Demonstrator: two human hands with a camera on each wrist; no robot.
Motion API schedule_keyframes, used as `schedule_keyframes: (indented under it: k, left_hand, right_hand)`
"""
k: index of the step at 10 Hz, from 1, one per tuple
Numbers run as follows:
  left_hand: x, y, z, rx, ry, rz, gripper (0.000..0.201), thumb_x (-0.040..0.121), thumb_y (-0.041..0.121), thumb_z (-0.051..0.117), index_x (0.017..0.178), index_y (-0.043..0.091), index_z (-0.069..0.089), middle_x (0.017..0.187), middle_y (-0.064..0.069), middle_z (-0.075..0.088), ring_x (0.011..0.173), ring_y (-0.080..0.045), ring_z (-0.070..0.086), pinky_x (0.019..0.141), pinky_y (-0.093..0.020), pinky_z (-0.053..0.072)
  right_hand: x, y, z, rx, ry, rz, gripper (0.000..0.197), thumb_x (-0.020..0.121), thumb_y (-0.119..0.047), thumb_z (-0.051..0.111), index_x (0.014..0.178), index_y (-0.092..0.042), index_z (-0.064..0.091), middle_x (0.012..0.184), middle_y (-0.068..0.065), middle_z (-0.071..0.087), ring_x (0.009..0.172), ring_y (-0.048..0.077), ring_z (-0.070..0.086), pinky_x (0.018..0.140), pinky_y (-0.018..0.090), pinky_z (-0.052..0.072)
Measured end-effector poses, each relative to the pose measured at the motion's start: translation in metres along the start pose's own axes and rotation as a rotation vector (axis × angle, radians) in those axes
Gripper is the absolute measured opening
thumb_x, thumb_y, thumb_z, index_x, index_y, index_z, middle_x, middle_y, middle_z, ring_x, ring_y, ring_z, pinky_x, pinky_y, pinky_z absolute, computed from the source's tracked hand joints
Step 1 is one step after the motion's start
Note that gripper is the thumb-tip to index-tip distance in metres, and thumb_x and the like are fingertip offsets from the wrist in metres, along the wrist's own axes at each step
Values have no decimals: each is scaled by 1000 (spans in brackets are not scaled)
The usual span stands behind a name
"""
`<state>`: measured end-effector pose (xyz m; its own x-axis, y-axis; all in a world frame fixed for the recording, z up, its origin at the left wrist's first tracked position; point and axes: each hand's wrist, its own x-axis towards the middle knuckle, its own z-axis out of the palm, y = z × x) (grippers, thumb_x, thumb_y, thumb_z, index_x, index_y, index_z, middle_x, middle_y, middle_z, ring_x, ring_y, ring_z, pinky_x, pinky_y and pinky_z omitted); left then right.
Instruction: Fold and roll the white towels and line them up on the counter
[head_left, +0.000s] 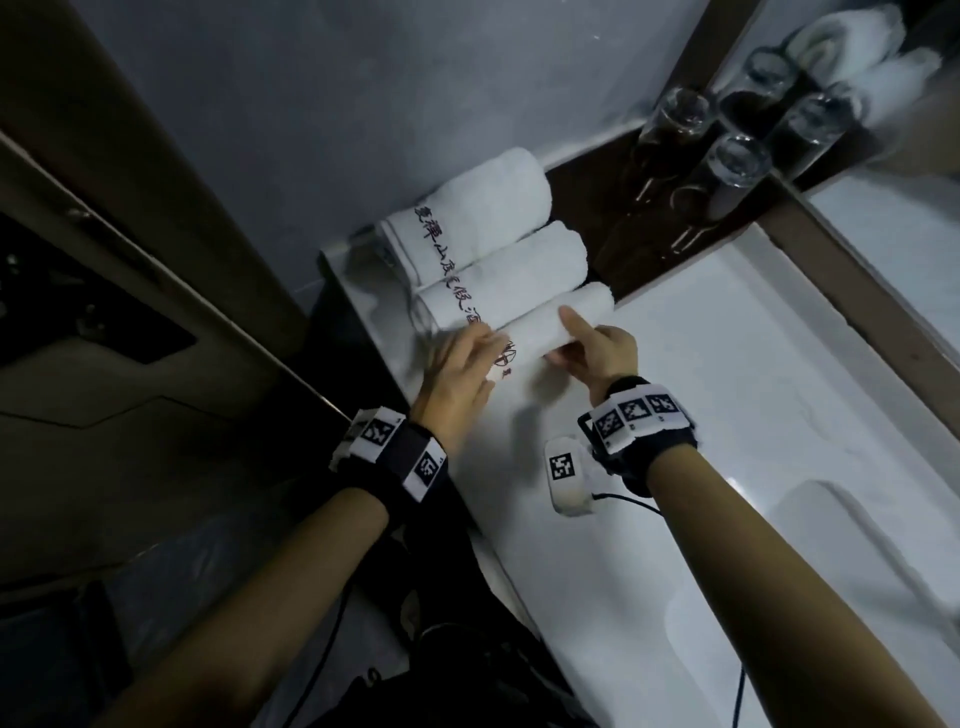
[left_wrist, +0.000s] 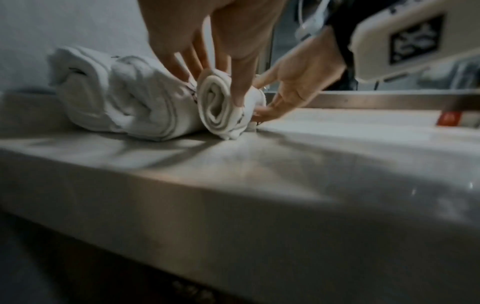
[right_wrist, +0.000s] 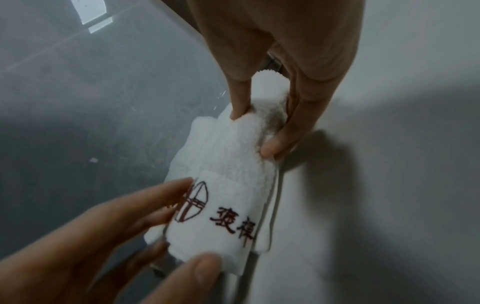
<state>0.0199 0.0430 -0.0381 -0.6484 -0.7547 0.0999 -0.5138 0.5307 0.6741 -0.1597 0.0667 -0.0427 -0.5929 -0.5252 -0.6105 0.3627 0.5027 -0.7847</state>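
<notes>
- Three white rolled towels lie side by side, touching, on the counter (head_left: 649, 441).
- The nearest, smallest towel (head_left: 550, 325) bears a dark red embroidered logo.
- Two larger towels (head_left: 493, 208) show dark lettering.

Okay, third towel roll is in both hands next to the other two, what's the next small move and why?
Probably nudge the small roll snug against the middle roll and let go: both hands, left and right, pinch it, it lies on the counter beside the row, loose edge underneath.
</notes>
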Motion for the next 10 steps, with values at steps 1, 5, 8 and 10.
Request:
schedule_keyframes:
  k: [1, 5, 8, 10]
  left_hand:
    - [-5, -5, -9, 65, 6, 79, 45, 74, -15, 51, 116, -3, 60, 109, -22, 62, 102, -33, 59, 93, -42, 49]
    - [-22, -19, 7, 295, -122, 19, 76, 62, -14, 65, 131, 13, 50, 135, 0, 54, 120, -12, 55, 99, -17, 43]
    - [-78, -50, -16, -12, -132, -254, 73, 79, -10, 47, 144, 12, 23, 154, -3, 21, 143, -14, 16, 116, -21, 13]
    - [-180, -78, -41, -259, 124, -605, 51, 83, -10, 52, 129, 11, 47, 135, -11, 46, 127, -26, 43, 103, -23, 30]
  right_hand:
    - [14, -1, 9, -136, 17, 43, 57, 68, -40, 78, 95, 9, 61, 97, 23, 68, 92, 38, 65, 90, 47, 52]
    - [28, 2, 6, -432, 146, -52, 57, 68, -51, 74, 93, -2, 56, 96, 11, 59, 91, 28, 54, 83, 36, 45]
    - [-20, 13, -7, -601, 27, -230, 55, 89, -44, 53, 123, -1, 49, 122, 18, 56, 113, 32, 50, 94, 35, 36]
    - [-67, -14, -14, -502, -3, -586, 19, 89, -24, 59, 103, -12, 59, 105, 10, 64, 97, 26, 61, 84, 32, 44]
